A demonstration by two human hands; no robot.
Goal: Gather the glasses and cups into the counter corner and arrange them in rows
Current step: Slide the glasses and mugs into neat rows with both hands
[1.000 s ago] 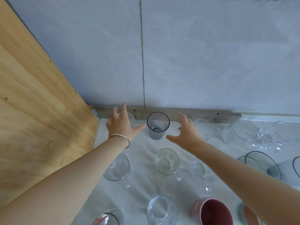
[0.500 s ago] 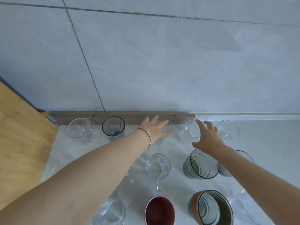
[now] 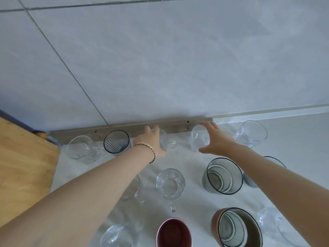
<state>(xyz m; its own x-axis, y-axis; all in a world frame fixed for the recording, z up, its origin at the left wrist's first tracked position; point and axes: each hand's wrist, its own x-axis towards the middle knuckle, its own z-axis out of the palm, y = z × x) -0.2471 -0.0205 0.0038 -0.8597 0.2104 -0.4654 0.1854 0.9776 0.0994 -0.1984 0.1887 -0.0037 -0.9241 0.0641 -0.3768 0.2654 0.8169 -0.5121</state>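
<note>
Reaching left hand [image 3: 151, 141]: fingers close together at the far rim and thumb on the near side, curled round a small glass mug [image 3: 165, 139]; a beaded bracelet [image 3: 152, 154] sits at the wrist.
Right hand [image 3: 218, 139]: fingers and thumb spread wide, clasping a clear tumbler [image 3: 198, 139] from its right side.
Back row: along the metal strip [image 3: 124, 128] stand a corner mug [image 3: 78, 147], a ribbed grey tumbler [image 3: 116, 141], the two held glasses and a stemmed glass [image 3: 252, 133].
Middle row: a dimpled clear mug [image 3: 170, 183] stands beside a dark-rimmed grey glass [image 3: 222, 175].
Front: a maroon cup [image 3: 173, 232] stands beside a terracotta cup [image 3: 216, 221].
Surroundings: white counter [image 3: 302, 148], wooden panel [image 3: 23, 157] at left.
</note>
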